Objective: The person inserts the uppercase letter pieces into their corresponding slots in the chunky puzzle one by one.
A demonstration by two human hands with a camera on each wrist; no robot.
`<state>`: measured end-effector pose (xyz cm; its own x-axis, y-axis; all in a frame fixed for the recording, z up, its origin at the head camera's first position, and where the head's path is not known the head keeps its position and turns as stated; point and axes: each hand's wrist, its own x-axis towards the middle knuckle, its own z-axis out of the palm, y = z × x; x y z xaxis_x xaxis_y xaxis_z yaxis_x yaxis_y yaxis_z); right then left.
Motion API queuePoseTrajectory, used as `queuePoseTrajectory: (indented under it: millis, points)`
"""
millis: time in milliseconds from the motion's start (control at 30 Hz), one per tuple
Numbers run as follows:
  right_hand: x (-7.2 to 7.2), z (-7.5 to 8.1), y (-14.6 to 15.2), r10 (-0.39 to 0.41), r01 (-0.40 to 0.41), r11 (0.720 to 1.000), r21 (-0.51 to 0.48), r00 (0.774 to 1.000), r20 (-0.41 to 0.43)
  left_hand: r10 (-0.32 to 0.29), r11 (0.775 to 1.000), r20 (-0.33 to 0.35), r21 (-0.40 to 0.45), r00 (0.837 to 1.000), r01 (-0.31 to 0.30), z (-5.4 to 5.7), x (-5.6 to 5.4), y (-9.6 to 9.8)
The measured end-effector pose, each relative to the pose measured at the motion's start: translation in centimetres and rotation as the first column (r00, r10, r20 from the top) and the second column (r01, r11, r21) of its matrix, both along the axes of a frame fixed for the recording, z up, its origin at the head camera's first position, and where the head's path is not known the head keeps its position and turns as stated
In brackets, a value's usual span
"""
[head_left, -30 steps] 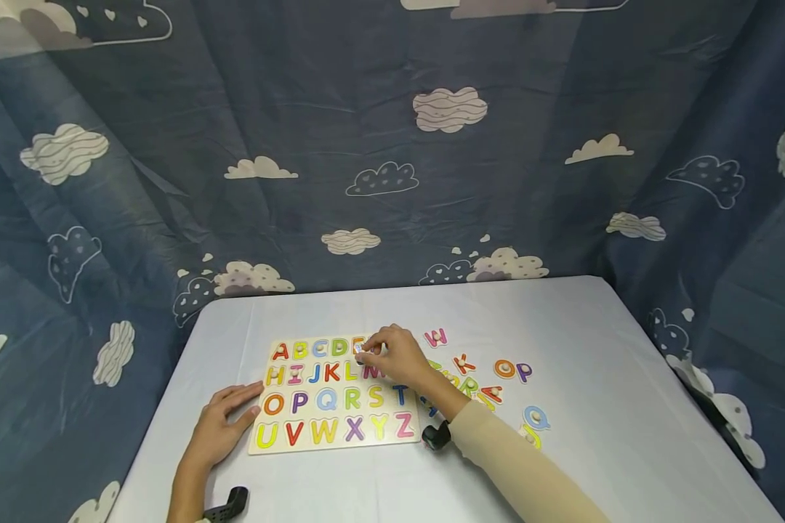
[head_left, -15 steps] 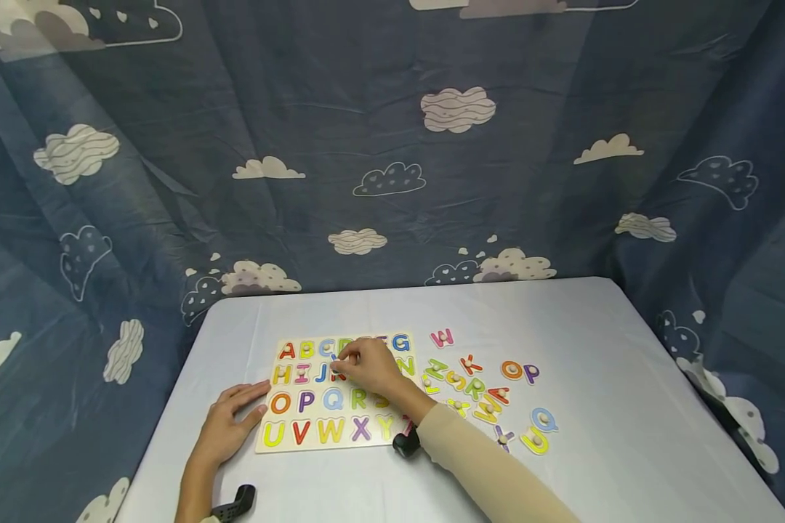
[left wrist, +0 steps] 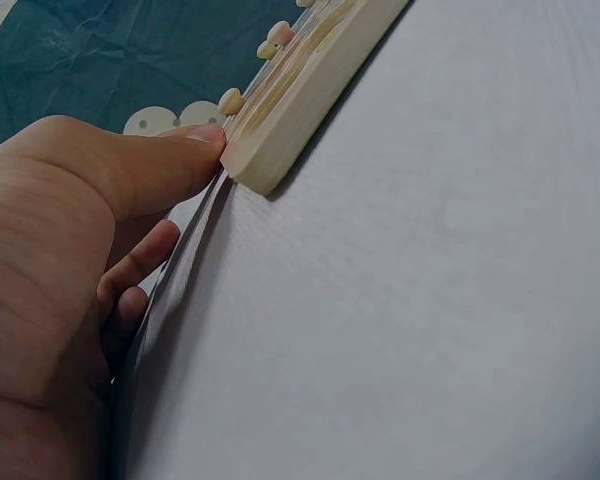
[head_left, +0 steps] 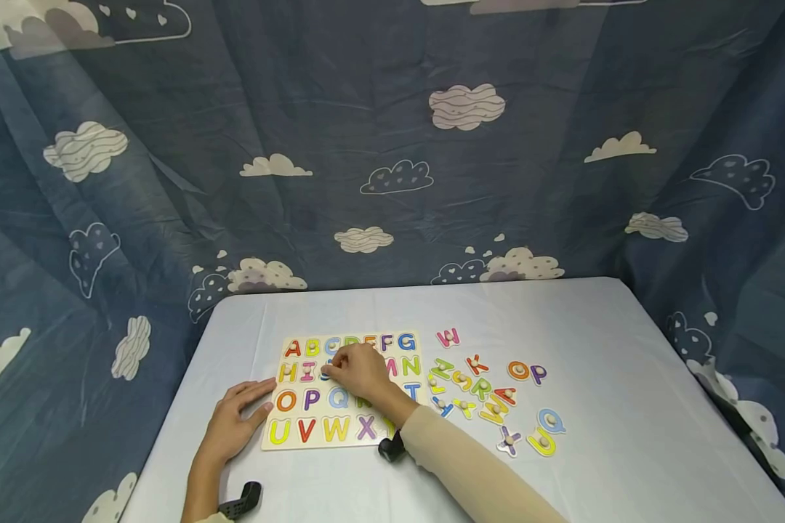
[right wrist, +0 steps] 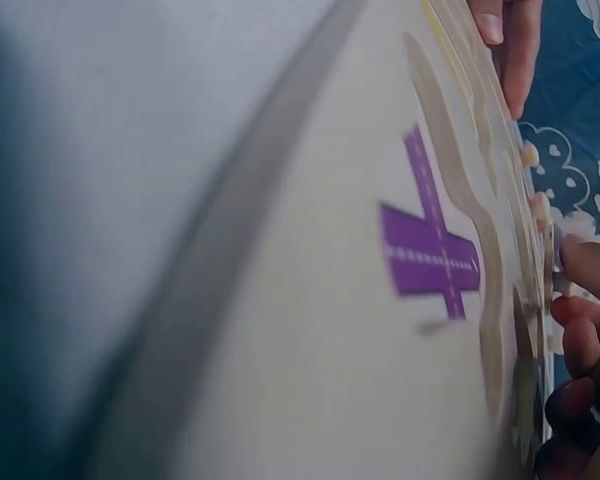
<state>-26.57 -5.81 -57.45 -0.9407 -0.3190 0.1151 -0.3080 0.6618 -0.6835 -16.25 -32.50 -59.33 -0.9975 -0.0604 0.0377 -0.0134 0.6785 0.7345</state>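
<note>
**Letter piece carried left to the J spot**

The right hand has thumb and fingertips pinched on a small letter piece, mostly hidden beneath them; which letter it is, I cannot read for certain. A second ago that hand was over the far right part of the board; it has since moved left and now covers the J place, just right of the pink I. My judgement: the piece has reached its likely spot but is not yet let go. The left hand, thumb apart from its fingers, touches the board's left edge, as before. The board lies toward the left edge of the tabletop. Beyond its right side lie loose letters, so plenty seems left to place.
</note>
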Motion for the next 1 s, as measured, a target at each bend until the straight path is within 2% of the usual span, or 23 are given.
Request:
queuePoseTrajectory:
  millis: [333,633,1000]
  points:
    - [0.20,-0.14,-0.44,0.018,-0.012,0.995,0.097,0.998,-0.062,-0.010,1.000,0.004,-0.013,1.000,0.010,-0.08,-0.01,0.03]
    - [0.35,0.14,-0.60,0.039,-0.023,0.989,0.146,0.993,-0.111,-0.005,1.000,0.007,-0.008,1.000,0.005,0.15,0.01,0.13]
    - [0.39,0.19,-0.80,0.067,-0.049,0.985,0.167,0.992,-0.103,-0.005,1.000,0.005,-0.015,1.000,0.005,0.16,0.06,0.04]
